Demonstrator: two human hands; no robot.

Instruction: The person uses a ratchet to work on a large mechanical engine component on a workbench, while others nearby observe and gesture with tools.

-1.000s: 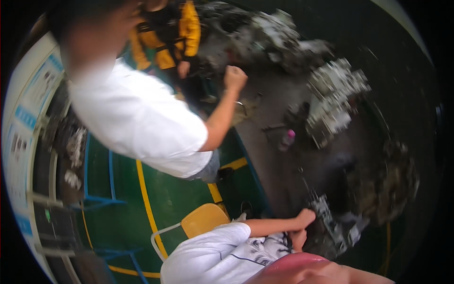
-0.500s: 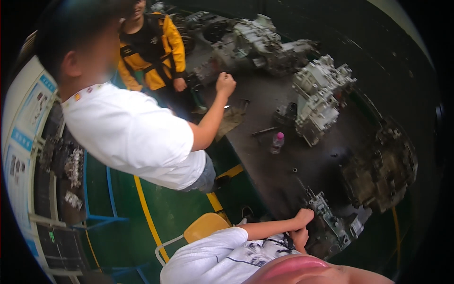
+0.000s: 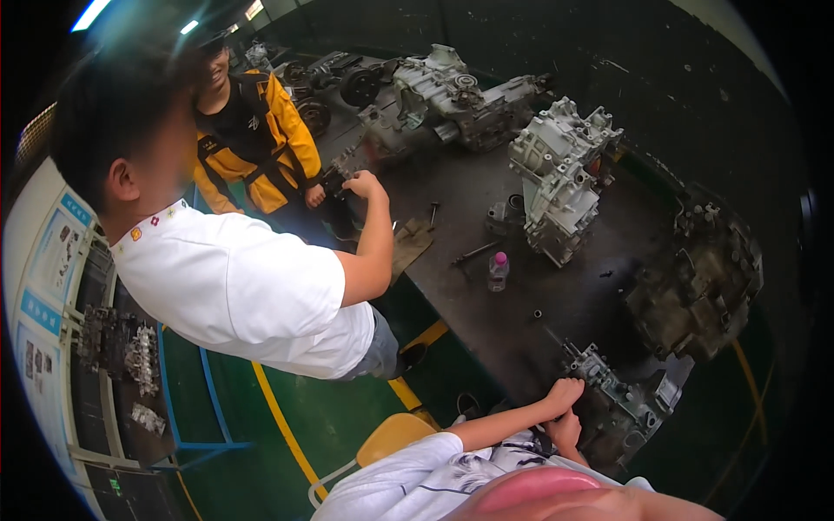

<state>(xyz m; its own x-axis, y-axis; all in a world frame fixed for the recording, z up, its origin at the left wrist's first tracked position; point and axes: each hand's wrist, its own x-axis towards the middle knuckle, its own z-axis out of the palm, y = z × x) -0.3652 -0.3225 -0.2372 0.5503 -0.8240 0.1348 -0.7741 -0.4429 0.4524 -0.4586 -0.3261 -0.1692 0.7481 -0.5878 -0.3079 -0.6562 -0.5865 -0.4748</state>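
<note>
My left hand is closed, its fingers curled, at the near edge of the dark table. My right hand sits right below it, also closed, and the two are close together or touching. What they hold, if anything, is hidden. Just beyond them lies a grey metal transmission part with a ribbed, bolted surface. Its near side is partly covered by my hands. A small metal ring lies on the table farther off.
A pink-capped bottle, a bar-like tool and a cloth lie beyond. Large gearbox housings stand at the back; a dark casing sits right. A person in white and one in yellow and black stand left, near a stool.
The view has shifted a little, so the table things sit slightly differently. The person in white has lowered the forearm and moved that hand left. My hands stay together beside the transmission part.
</note>
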